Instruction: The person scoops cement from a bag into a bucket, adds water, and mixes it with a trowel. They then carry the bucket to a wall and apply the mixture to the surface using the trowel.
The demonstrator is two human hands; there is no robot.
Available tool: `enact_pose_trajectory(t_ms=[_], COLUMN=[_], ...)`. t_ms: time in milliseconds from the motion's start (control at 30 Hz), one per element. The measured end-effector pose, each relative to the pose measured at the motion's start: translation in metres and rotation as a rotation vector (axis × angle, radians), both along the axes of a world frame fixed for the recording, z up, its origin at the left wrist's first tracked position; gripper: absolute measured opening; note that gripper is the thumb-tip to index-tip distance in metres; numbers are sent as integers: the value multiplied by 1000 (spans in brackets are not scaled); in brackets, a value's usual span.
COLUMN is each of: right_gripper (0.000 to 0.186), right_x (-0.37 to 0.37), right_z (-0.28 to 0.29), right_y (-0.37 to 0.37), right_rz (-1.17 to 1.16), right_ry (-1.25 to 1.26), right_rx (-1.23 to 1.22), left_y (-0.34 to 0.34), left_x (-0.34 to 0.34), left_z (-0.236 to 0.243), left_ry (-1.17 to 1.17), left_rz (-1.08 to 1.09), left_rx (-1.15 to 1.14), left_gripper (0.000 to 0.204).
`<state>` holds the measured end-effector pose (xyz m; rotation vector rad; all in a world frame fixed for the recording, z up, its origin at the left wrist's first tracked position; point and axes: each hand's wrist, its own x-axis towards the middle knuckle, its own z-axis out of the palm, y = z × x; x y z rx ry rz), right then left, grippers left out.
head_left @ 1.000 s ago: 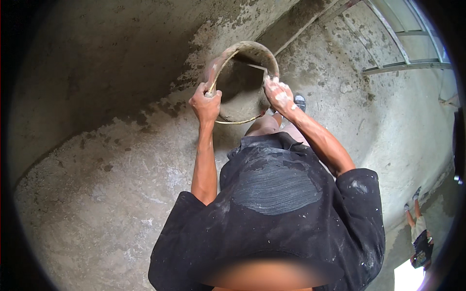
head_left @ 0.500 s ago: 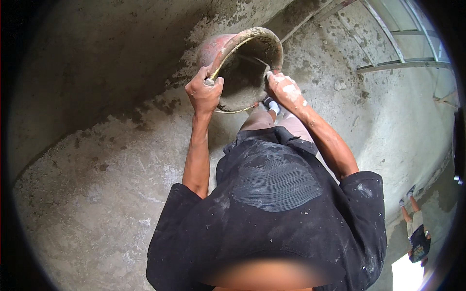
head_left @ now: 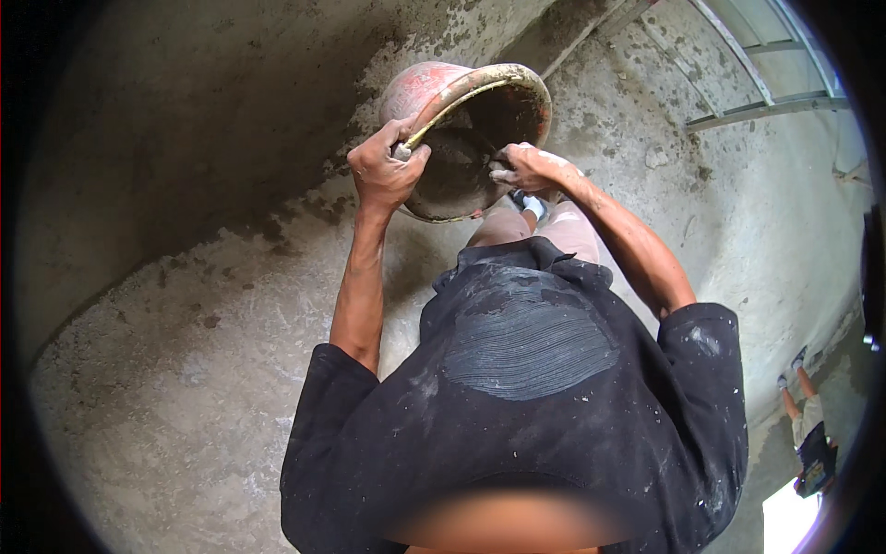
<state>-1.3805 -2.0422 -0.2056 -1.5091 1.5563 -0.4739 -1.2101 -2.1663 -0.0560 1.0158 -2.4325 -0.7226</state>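
Now tipping the red pan (head_left: 434, 92) higher than before, left hand (head_left: 386, 174) gripping its rim, right hand (head_left: 526, 168) clutching a trowel (head_left: 461, 138), scraping mortar out.

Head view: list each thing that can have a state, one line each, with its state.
Red mortar pan: lifted, tilted, its mouth facing the person, grey mortar coating the inside.
Left hand: closed on the pan's rim.
Right hand: at the pan's mouth, fingers on the rim or a tool; cannot tell which.
Wall: fresh grey plaster, rough and patchy.
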Motion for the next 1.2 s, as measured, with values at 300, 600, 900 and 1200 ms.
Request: enact_pose_trajectory(t_ms=[300,600,900,1200], right_gripper=[34,19,22,21], right_x=[14,10,10,-25], right_z=[2,-6,-83,-189], right_y=[-6,35,100,80], right_rz=[-125,-212,-1177,-1684], right_ry=[-1023,-1282,-1185,-784], right_rx=[499,214,5,-254], left_y=[-8,-29,-28,-6], left_x=[10,36,78,139], left_z=[-12,-69,-138,-140], left_ry=[31,116,-51,-227], left_rz=[37,554,654,766], left_rx=[-11,43,64,123], left_gripper=[22,19,21,19])
